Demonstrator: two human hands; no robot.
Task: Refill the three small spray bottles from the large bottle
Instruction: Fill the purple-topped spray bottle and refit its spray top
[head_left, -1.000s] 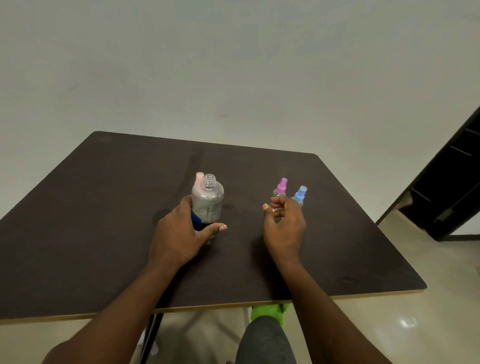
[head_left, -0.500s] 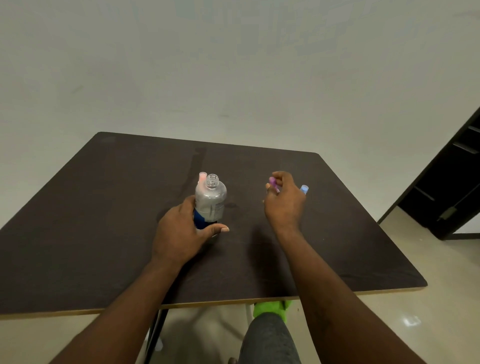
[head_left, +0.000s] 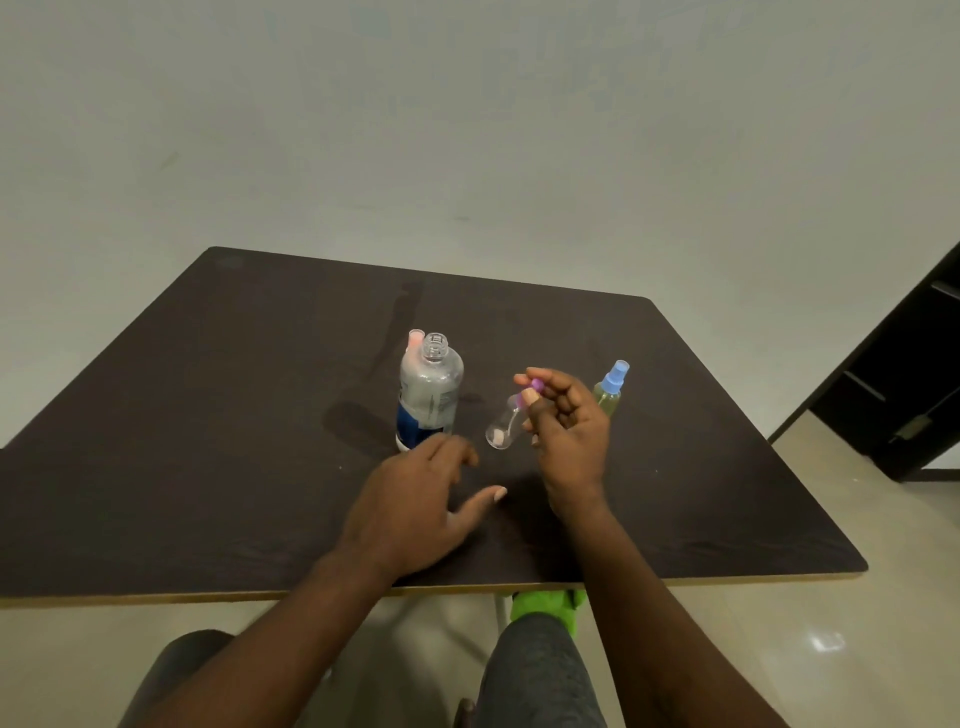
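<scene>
The large clear bottle (head_left: 430, 391) with a blue label stands uncapped at the middle of the dark table (head_left: 208, 415). A pink-capped small spray bottle (head_left: 415, 338) peeks out behind it. My right hand (head_left: 569, 436) is lifted above the table and holds the purple-capped small spray bottle (head_left: 503, 431) near its top, tilted with its base toward me. My left hand (head_left: 415, 499) hovers open just in front of the large bottle, apart from it. The blue-capped small spray bottle (head_left: 612, 387) with yellowish liquid stands upright right of my right hand.
The table's front edge (head_left: 467, 587) is close to my knees. A dark doorway and door frame (head_left: 904, 384) lie to the right. A green object (head_left: 545, 605) shows under the table edge. A plain wall rises behind the table.
My left hand let go of the large bottle and drew back toward me. My right hand picked up the purple-capped spray bottle and lifted it, uncovering the blue-capped one.
</scene>
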